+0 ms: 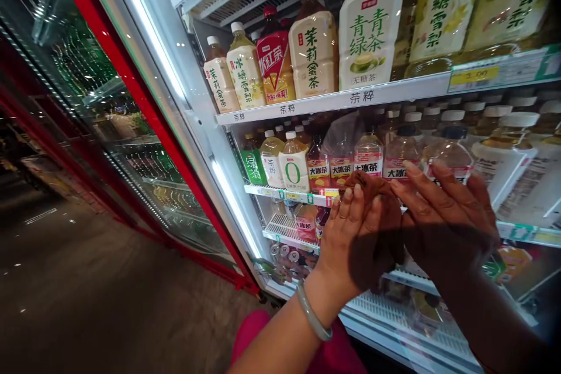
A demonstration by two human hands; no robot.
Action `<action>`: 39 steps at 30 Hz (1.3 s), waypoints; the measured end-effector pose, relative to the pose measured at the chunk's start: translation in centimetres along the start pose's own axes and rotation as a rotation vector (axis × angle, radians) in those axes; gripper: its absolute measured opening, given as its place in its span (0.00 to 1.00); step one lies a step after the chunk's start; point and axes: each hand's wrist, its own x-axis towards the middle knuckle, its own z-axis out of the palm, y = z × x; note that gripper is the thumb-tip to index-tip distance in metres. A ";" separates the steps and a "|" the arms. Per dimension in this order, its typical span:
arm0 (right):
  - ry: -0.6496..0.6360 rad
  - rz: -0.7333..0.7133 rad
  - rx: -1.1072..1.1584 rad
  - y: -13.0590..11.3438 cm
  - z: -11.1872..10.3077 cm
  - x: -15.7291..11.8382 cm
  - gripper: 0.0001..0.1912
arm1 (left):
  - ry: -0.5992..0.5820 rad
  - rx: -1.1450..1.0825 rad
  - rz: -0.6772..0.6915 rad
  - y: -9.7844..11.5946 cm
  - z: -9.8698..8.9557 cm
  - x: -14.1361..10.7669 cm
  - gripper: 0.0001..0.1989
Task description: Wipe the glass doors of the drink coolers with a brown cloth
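Note:
A crumpled brown cloth (381,196) lies between my two hands, in front of the drink shelves. My left hand (344,239), with a pale bangle at the wrist, has its fingers pointing up and laid against the cloth, which bunches beside its thumb side. Close by on the right is my right hand (451,222), its fingers stretched and apart, the thumb side near the cloth's edge. Shadow covers its lower palm and part of the cloth. Behind the fingertips stand ice tea bottles (368,155) with pink and white labels.
Large tea bottles (313,47) line the upper shelf (324,104). Smaller bottles (293,163) fill the row below, and cans (284,254) sit lower down. At left a red-framed cooler door (175,158) slants over the dark floor (109,304). A price tag (475,76) is at right.

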 end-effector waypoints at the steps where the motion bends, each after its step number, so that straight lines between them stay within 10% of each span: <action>1: 0.000 0.006 0.000 0.0 0.0 0.0 0.24 | 0.018 -0.002 -0.008 -1.0 -0.7 0.2 0.56; 7: 0.044 -0.049 0.000 0.0 0.2 0.1 0.22 | 0.200 -0.006 -0.340 -1.2 -2.7 1.5 0.54; 14: -0.008 0.017 0.005 -0.2 0.1 0.1 0.23 | 0.052 -0.060 0.005 -1.2 -1.6 0.0 0.45; 21: 0.003 0.020 -0.004 -0.2 0.1 0.0 0.24 | 0.216 0.021 -0.288 -2.3 -2.7 0.3 0.47; 27: -0.005 0.024 0.000 -0.5 0.0 0.0 0.22 | 0.085 -0.042 -0.061 -1.7 -1.2 -0.8 0.45; 34: 0.017 0.030 -0.003 -0.2 0.2 -0.1 0.24 | 0.315 0.043 -0.420 -6.0 -4.9 0.6 0.51; 39: 0.055 -0.065 -0.036 0.2 0.3 0.0 0.25 | 0.170 0.013 -0.159 -2.1 -1.0 -1.2 0.44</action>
